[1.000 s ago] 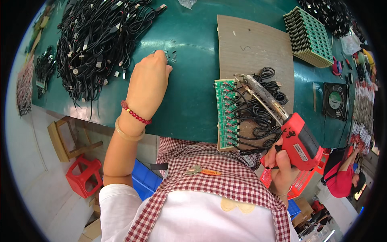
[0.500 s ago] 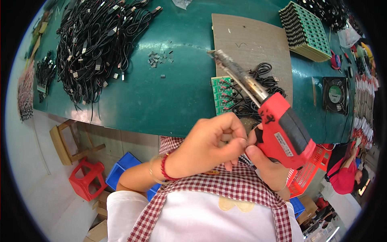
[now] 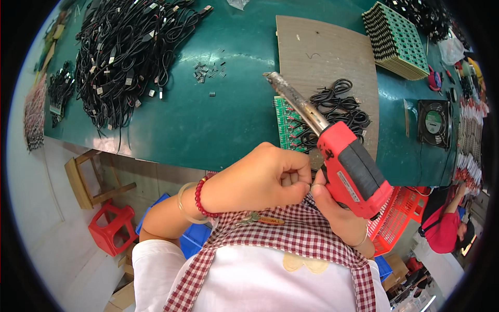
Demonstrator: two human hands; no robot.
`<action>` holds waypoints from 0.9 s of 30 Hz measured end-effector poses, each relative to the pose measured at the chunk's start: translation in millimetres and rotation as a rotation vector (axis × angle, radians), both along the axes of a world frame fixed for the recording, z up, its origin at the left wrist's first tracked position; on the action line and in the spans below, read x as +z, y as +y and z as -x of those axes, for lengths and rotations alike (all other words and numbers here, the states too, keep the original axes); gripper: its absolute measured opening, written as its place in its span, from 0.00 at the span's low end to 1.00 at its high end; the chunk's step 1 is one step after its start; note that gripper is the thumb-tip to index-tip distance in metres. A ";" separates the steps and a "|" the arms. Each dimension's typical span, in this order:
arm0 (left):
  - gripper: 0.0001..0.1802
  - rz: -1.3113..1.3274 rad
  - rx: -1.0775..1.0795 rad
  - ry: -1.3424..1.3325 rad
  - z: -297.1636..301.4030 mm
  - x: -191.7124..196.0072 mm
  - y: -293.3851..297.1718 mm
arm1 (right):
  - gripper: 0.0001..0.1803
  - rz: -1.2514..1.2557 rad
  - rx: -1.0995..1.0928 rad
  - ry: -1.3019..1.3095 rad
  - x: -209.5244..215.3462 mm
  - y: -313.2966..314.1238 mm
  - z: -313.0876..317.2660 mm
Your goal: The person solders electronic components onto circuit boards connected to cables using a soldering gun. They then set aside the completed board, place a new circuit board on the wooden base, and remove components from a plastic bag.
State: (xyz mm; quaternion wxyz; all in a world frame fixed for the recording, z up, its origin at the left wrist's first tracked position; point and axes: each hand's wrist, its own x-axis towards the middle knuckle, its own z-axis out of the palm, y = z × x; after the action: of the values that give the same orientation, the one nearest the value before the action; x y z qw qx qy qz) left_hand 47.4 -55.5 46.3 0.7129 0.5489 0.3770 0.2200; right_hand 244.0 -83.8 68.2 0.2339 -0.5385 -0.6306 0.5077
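Observation:
My right hand [image 3: 339,216] grips a red and black soldering gun [image 3: 349,174]. Its scorched metal barrel slants up and left, the tip above the worktable. My left hand [image 3: 267,179] is closed in a pinch, its fingertips meeting the right thumb and forefinger; whatever lies between them is too small to make out. Just beyond the hands, partly behind the barrel, lies a green circuit board panel [image 3: 285,124] with black cables [image 3: 340,106] running from it. Both rest at least partly on a brown board [image 3: 322,49].
A big heap of black cables [image 3: 122,57] covers the table's far left. Small black pin connectors [image 3: 208,72] lie scattered mid-table. Stacked green circuit boards [image 3: 400,44] and a square black fan [image 3: 433,124] are at right. A red basket [image 3: 397,213] stands below the edge; another person [image 3: 442,229] sits farther right.
The soldering gun has shifted slightly left and down. My left wrist has risen and its fingers have curled tighter, still meeting the right hand's fingertips.

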 end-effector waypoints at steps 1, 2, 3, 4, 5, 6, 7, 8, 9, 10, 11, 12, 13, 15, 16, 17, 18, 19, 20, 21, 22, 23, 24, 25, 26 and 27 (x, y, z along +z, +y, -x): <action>0.02 0.071 0.006 -0.033 0.0 -2.2 1.0 | 0.10 -0.045 -0.019 0.003 0.1 0.0 0.4; 0.02 0.071 0.007 -0.033 2.3 -2.1 4.3 | 0.10 -0.091 -0.038 0.005 0.2 0.0 0.5; 0.02 0.215 0.064 -0.034 6.3 -3.2 9.8 | 0.10 -0.091 -0.044 -0.001 -1.3 -2.6 -2.3; 0.02 0.358 0.127 -0.029 11.8 -4.0 15.6 | 0.12 -0.062 -0.123 0.057 -3.8 -6.9 -7.2; 0.03 0.301 0.183 0.006 18.9 -14.2 21.1 | 0.15 -0.034 -0.203 0.115 -5.7 -11.0 -12.2; 0.04 0.262 0.240 0.001 26.0 -25.3 27.0 | 0.15 -0.035 -0.201 0.116 -6.6 -13.8 -16.4; 0.05 0.229 0.268 0.021 31.3 -33.0 33.3 | 0.18 -0.003 -0.269 0.187 -7.1 -16.5 -20.6; 0.05 0.196 0.296 0.042 34.8 -38.2 38.2 | 0.20 0.030 -0.337 0.259 -8.2 -19.1 -23.6; 0.05 0.197 0.294 0.041 35.3 -41.0 42.8 | 0.20 0.032 -0.364 0.266 -10.7 -21.3 -25.9; 0.06 0.193 0.280 0.059 35.5 -43.2 46.4 | 0.20 0.033 -0.366 0.264 -13.7 -23.9 -30.3; 0.06 0.189 0.266 0.077 35.7 -44.9 48.7 | 0.19 0.060 -0.355 0.272 -17.0 -26.6 -36.0; 0.06 0.190 0.265 0.077 36.2 -46.3 50.0 | 0.19 0.088 -0.345 0.281 -19.5 -28.8 -40.1; 0.06 0.202 0.259 0.070 37.2 -47.5 50.8 | 0.19 0.088 -0.346 0.280 -21.3 -30.5 -42.2; 0.06 0.217 0.254 0.064 38.3 -48.6 52.1 | 0.18 0.102 -0.321 0.271 -23.5 -33.1 -44.5; 0.06 0.224 0.248 0.062 38.7 -48.6 52.4 | 0.18 0.104 -0.321 0.271 -23.5 -33.5 -44.2; 0.06 0.231 0.244 0.059 39.0 -48.6 52.7 | 0.18 0.104 -0.321 0.268 -23.2 -33.9 -43.6; 0.06 0.232 0.245 0.059 39.2 -48.7 53.7 | 0.18 0.103 -0.319 0.266 -23.4 -33.4 -43.1; 0.06 0.234 0.228 0.057 39.2 -48.8 54.7 | 0.18 0.104 -0.318 0.267 -24.1 -33.1 -42.9; 0.06 0.235 0.211 0.055 39.6 -49.0 55.5 | 0.18 0.122 -0.320 0.263 -25.0 -32.9 -42.7; 0.06 0.236 0.212 0.056 40.0 -49.3 56.3 | 0.18 0.140 -0.324 0.259 -25.2 -32.8 -42.6; 0.06 0.242 0.198 0.049 40.5 -49.7 57.2 | 0.18 0.141 -0.323 0.259 -25.1 -32.1 -41.6; 0.06 0.249 0.184 0.042 40.9 -50.1 58.0 | 0.18 0.145 -0.329 0.252 -24.8 -31.1 -39.9; 0.06 0.250 0.184 0.042 41.1 -49.5 58.8 | 0.18 0.149 -0.336 0.245 -24.5 -30.7 -39.0; 0.06 0.259 0.169 0.048 41.3 -48.3 59.8 | 0.18 0.151 -0.336 0.244 -24.8 -31.2 -39.5; 0.06 0.267 0.153 0.053 41.3 -47.7 60.4 | 0.18 0.145 -0.334 0.234 -25.5 -31.9 -40.5; 0.06 0.268 0.154 0.053 41.5 -48.0 60.5 | 0.18 0.138 -0.330 0.224 -26.2 -32.0 -41.1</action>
State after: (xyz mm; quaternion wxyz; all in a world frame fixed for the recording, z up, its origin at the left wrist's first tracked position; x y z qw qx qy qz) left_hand 6.0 5.0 -1.7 0.7506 0.4239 0.4626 0.2071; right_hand 285.1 -115.8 42.0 0.3449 -0.5893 -0.4678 0.5612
